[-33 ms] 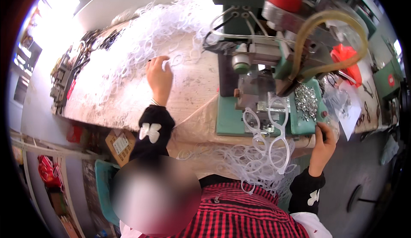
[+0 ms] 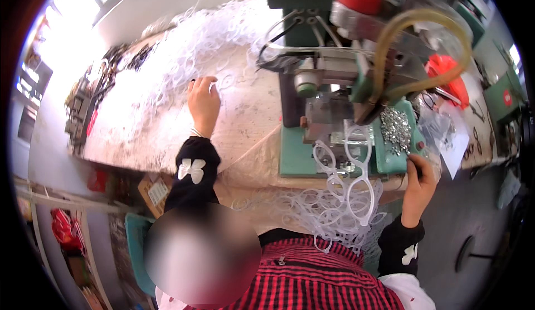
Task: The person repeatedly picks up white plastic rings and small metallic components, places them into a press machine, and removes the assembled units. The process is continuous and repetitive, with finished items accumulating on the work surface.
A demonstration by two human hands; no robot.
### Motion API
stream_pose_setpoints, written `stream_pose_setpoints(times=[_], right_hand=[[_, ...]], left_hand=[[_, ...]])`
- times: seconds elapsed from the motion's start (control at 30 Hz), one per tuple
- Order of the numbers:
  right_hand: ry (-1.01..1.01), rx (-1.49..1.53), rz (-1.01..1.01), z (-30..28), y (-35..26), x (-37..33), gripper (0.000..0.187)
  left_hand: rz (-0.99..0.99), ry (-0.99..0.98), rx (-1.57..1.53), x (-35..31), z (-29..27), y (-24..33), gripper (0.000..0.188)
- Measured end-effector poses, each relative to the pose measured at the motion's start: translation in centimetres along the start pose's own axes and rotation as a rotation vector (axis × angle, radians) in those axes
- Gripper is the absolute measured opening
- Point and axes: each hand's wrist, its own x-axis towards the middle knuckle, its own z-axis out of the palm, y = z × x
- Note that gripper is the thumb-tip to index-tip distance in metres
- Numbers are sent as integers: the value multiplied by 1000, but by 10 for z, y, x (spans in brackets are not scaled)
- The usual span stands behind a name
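At ten o'clock our left hand (image 2: 204, 102) pinches a clear frame (image 2: 225, 81); at four o'clock our right hand (image 2: 419, 183) seems curled against the green machine base (image 2: 301, 159).

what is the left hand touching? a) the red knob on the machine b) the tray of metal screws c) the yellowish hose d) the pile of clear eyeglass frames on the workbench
d: the left hand rests on the spread of clear eyeglass frames on the workbench, away from the machine.
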Motion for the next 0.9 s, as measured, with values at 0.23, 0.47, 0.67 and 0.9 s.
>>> stream_pose_setpoints(times=[0.23,0.47,0.67,0.9], right_hand=[[-202,277,-175,77,-88,50,22],[-166,681,108,93,-88,39,41],[-268,909,206,95,-115,34,47],[-297,539,-105,63,-116,34,39]], left_hand=[[-74,-359,235,-11,37,-24,20],[-76,-151,219,-31,-3,35,14],[-694,171,-1295,-34,-51,57,18],[536,-78,-1051,-21,-120,230,19]])
